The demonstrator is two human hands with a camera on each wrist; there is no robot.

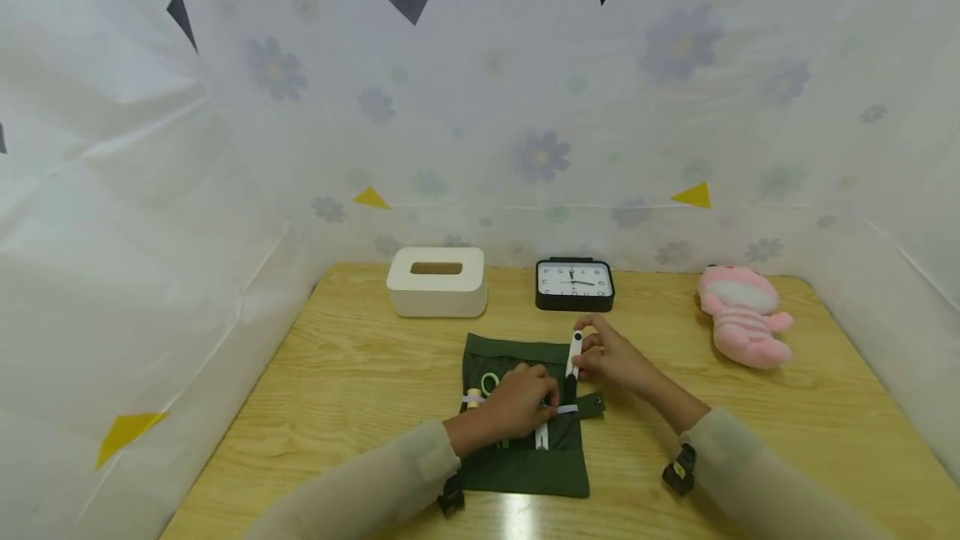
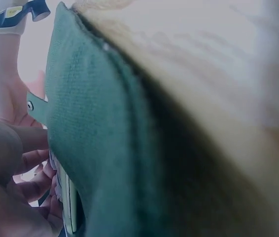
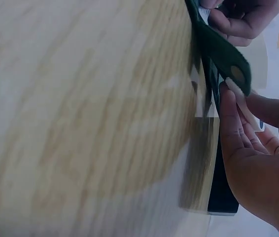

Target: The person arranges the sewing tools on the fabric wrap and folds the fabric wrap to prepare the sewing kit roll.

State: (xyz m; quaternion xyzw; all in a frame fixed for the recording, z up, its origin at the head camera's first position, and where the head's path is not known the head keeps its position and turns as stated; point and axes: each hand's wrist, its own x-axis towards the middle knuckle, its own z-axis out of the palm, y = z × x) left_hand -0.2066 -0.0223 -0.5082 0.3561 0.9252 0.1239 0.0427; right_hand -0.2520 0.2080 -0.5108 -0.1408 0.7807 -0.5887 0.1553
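A dark green fabric tool pouch (image 1: 525,472) lies unfolded on the table. Near its right edge my right hand (image 1: 617,361) pinches a slim tool with a white handle (image 1: 575,350) and a dark lower part, which stands lengthwise at the pale elastic band (image 1: 567,409). My left hand (image 1: 517,402) reaches across the pouch, its fingertips pinching the band. Partly under that hand, green-handled scissors (image 1: 490,382) and a tan-coloured item (image 1: 473,397) sit in the pouch. Below its fingers shows another white item (image 1: 542,438). In the left wrist view, the pouch edge (image 2: 95,98) hides most of the tools.
At the back of the table stand a white tissue box (image 1: 437,300) and a black-framed clock (image 1: 574,303). A pink plush toy (image 1: 742,319) lies at the back right. The pouch's snap tab (image 1: 591,406) sticks out to the right. Patterned white sheeting (image 1: 480,123) surrounds the table.
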